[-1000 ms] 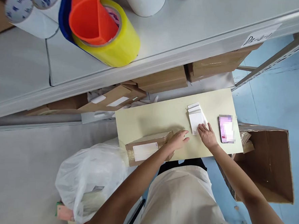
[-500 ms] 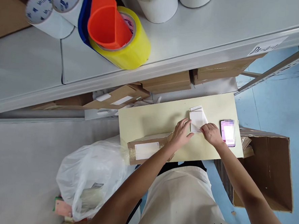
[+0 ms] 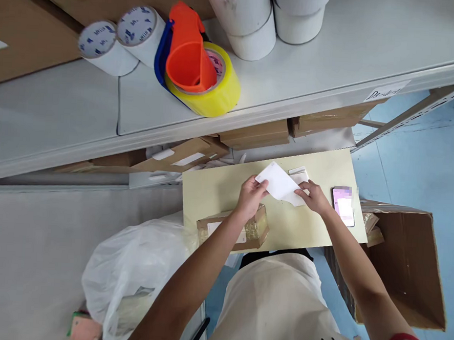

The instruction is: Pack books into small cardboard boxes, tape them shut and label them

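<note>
Above the pale yellow table (image 3: 214, 189), a white sheet of paper (image 3: 277, 181) is stretched at a slant between my hands. My left hand (image 3: 250, 198) pinches its left corner between thumb and fingers. My right hand (image 3: 313, 197) grips the lower right end. Partly covered by the sheet, a small stack of white paper (image 3: 300, 175) lies on the table. A taped cardboard box (image 3: 254, 234) with a white label sits below my left hand, partly behind my forearm. To the right of my right hand lies a phone (image 3: 343, 206) with its screen lit.
A grey shelf (image 3: 334, 53) runs across the top, holding white tape rolls (image 3: 254, 33) and an orange tape dispenser (image 3: 191, 65) with a yellow roll (image 3: 226, 90). An open carton (image 3: 406, 263) stands right of the table; a white plastic bag (image 3: 137, 257) is at left.
The sheet has been lifted off the stack and is now held in both hands. My left hand, apart from the paper before, has moved left and closed on its corner.
</note>
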The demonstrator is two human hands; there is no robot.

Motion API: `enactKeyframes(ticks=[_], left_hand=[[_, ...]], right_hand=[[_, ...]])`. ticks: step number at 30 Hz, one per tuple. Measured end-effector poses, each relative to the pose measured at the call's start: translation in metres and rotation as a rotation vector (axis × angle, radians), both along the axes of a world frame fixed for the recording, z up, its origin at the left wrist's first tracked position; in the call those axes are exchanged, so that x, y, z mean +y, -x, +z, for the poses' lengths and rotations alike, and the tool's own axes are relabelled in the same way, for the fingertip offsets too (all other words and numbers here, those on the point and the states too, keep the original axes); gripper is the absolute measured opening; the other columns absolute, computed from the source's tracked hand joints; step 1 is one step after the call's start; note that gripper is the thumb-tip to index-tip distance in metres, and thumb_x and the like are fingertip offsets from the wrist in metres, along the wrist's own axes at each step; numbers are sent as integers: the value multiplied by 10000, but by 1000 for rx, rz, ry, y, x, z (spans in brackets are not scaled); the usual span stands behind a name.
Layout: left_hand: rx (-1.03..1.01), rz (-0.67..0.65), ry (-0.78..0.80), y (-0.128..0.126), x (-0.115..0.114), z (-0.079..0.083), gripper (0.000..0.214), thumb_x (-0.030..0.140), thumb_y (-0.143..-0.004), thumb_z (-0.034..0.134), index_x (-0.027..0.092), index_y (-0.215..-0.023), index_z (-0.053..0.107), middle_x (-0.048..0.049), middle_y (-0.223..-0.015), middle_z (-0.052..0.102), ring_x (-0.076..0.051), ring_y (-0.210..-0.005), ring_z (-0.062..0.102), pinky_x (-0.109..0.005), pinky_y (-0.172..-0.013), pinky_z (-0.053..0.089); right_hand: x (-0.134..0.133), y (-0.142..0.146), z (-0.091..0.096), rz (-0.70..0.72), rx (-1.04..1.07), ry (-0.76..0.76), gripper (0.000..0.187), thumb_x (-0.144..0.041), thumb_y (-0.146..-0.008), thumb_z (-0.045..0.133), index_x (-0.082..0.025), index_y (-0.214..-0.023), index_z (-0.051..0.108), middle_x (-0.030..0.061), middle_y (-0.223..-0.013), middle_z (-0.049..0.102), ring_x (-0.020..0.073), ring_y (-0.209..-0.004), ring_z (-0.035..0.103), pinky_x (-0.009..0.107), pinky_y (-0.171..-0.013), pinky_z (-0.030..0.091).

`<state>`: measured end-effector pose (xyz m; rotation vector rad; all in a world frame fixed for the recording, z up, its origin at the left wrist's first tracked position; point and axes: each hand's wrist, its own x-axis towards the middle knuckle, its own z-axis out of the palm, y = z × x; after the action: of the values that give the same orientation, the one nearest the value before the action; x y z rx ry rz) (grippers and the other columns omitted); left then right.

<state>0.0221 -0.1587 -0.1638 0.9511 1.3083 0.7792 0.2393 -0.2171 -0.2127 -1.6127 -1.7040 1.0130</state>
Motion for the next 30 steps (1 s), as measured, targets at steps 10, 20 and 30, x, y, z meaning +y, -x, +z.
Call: enactKeyframes(ticks=[10, 20, 30], left_hand=[[825, -934, -910, -25, -5, 33, 257, 133, -891, 540, 258, -1088, 647, -84, -1111, 698, -272, -1221, 545, -589, -1148, 131], [836, -956, -462, -40, 14, 25, 245, 158, -917, 470, 223, -813, 682, -24, -905, 741, -215, -960, 631, -537, -1104, 173], [394, -159, -339, -10, 40, 10, 75, 263, -802, 669, 202, -775, 702, -31, -805, 735, -185, -772, 645, -314, -823, 471]], right_hand=[[1, 22, 22, 176, -368, 10, 213, -300, -977, 476, -197, -990, 662, 80, -819, 761, 210, -750, 704, 423, -1037, 402], [-26, 18, 1, 25, -214, 15, 217, -296, -976, 468, -236, -894, 659, 29, -787, 753, 186, -650, 673, 427, -1023, 424], [-55, -2, -29, -228, -90, -8, 263, -445, -953, 441, -231, -993, 590, 93, -891, 701, 276, -856, 658, 416, -782, 500]])
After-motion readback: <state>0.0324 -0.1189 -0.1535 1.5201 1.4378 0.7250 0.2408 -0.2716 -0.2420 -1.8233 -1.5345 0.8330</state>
